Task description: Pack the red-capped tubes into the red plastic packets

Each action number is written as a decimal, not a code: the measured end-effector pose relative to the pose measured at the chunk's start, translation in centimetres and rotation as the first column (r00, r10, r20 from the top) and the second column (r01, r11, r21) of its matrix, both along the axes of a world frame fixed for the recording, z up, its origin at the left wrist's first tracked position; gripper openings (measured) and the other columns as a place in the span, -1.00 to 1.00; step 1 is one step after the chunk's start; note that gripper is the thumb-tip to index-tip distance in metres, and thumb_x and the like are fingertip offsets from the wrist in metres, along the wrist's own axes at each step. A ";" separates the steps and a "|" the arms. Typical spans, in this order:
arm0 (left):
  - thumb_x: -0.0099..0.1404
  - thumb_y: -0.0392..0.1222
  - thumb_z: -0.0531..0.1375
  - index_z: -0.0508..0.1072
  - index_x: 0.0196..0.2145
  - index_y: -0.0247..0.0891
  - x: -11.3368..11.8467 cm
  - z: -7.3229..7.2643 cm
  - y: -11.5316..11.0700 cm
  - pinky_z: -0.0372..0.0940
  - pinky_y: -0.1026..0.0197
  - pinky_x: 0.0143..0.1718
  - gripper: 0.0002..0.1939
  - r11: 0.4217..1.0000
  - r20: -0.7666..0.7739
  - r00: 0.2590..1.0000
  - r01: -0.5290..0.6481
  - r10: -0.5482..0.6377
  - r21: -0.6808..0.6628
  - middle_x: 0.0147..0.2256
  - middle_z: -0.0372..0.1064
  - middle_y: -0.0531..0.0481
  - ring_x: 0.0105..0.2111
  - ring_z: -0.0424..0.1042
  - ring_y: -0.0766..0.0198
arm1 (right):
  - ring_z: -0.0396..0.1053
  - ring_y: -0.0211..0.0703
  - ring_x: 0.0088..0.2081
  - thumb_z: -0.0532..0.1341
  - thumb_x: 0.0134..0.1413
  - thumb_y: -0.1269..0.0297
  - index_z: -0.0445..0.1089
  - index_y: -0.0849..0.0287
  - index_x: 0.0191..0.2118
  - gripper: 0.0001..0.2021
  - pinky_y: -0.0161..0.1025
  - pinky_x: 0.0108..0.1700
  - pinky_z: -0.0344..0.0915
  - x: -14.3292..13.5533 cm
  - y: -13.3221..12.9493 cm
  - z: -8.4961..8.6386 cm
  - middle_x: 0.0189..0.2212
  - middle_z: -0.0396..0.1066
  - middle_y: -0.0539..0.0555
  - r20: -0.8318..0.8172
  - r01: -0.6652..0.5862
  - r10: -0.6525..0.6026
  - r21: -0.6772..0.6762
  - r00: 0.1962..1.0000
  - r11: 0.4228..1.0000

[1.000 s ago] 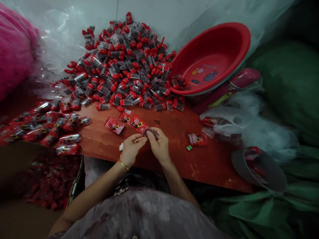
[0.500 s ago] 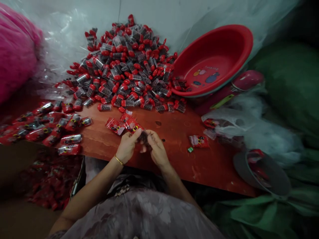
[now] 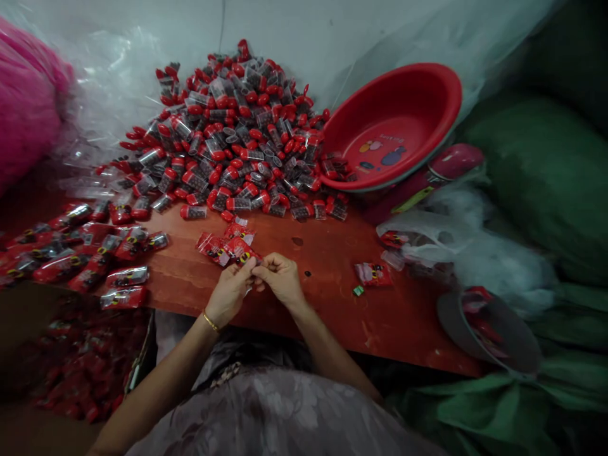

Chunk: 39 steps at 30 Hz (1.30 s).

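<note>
Above the table's front edge, my left hand (image 3: pixel 228 291) and my right hand (image 3: pixel 281 278) meet fingertip to fingertip, both pinched closed. Whatever lies between the fingers is too small and hidden to name. A gold bracelet (image 3: pixel 211 322) circles my left wrist. Just beyond my left fingers lie a few red printed packets (image 3: pixel 216 247). Farther back rises a big heap of clear tubes with red caps (image 3: pixel 237 142). To the right of my right hand are a single red packet (image 3: pixel 373 274) and a small green piece (image 3: pixel 358 291).
A red basin (image 3: pixel 403 114) leans at the back right, with a grey bowl (image 3: pixel 451 323) nearer me. Filled red packets (image 3: pixel 90 269) cover the table's left side. More red packets (image 3: pixel 80 373) lie below it. Clear plastic bags (image 3: pixel 503 266) lie at the right.
The dark item that showed between my fingers is no longer visible. My fingertips have come closer together. The whole view has shifted slightly.
</note>
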State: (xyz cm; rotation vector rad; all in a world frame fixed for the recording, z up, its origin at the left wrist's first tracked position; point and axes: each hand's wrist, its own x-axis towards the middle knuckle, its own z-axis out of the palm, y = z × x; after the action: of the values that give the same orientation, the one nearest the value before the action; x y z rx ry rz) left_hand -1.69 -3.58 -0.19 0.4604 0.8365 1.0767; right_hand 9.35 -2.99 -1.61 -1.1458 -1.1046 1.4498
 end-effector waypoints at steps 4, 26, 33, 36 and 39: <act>-0.09 -0.02 0.40 0.44 -0.50 -0.32 -1.7 0.4 0.9 0.34 0.28 -0.37 -0.66 0.997 -0.010 0.998 -0.054 0.054 -0.059 -0.52 0.44 0.02 -0.49 0.44 0.34 | 0.24 -0.31 -0.68 0.29 -0.21 -0.15 0.22 0.12 -0.60 -0.57 -0.33 -0.59 0.23 0.0 2.1 -0.2 -0.72 0.30 -0.08 0.162 -0.023 0.002 0.130 0.987 0.991; 0.20 -0.17 0.14 0.59 -0.40 -0.11 -2.5 -3.8 9.5 -0.27 -0.28 0.20 -0.81 0.831 -0.917 -0.183 0.511 0.354 0.218 0.08 0.34 -0.10 0.24 -0.01 -0.18 | 0.23 0.08 0.08 0.12 0.15 0.20 0.47 0.15 -0.26 -0.79 0.08 0.17 -0.03 5.5 6.8 -2.9 -0.10 0.46 0.16 0.826 -0.175 -0.400 0.496 0.396 0.851; 0.22 -0.17 0.12 0.57 -0.31 -0.06 -2.6 -1.5 7.3 -0.27 -0.27 0.21 -0.79 0.754 -0.853 -0.035 0.486 0.521 0.441 0.09 0.33 -0.05 0.24 0.03 -0.10 | 0.32 -0.19 -0.41 0.11 0.11 -0.01 0.45 0.16 -0.34 -0.65 -0.27 -0.29 0.21 1.3 7.3 -1.4 -0.44 0.46 0.05 0.664 -0.087 -0.221 0.397 0.714 0.914; 0.22 -0.16 0.13 0.55 -0.26 -0.09 -2.2 -0.4 6.6 -0.30 -0.22 0.24 -0.80 0.717 -0.819 0.037 0.461 0.572 0.522 0.14 0.27 -0.07 0.26 -0.01 -0.05 | 0.20 -0.29 -0.53 0.08 0.09 -0.05 0.38 0.17 -0.51 -0.60 -0.34 -0.44 0.12 0.3 7.5 -1.5 -0.61 0.29 -0.06 0.472 -0.044 -0.136 0.350 0.871 0.936; 0.15 -0.10 0.23 0.47 -0.06 -0.17 -1.9 -0.4 6.2 -0.15 -0.12 0.23 -0.63 0.744 -0.798 0.224 0.287 0.560 0.603 0.14 0.26 -0.18 0.23 0.07 -0.04 | 0.10 -0.32 -0.56 0.08 0.09 0.01 0.29 0.17 -0.60 -0.61 -0.35 -0.48 0.04 0.2 7.1 -1.3 -0.67 0.13 -0.09 0.344 0.050 -0.189 0.377 0.920 0.925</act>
State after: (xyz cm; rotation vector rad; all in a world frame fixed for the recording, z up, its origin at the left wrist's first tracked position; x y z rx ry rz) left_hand -3.64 2.64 -0.58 1.9100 1.6531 1.1959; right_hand 9.52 4.15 -2.93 -1.2242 -1.4669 0.8945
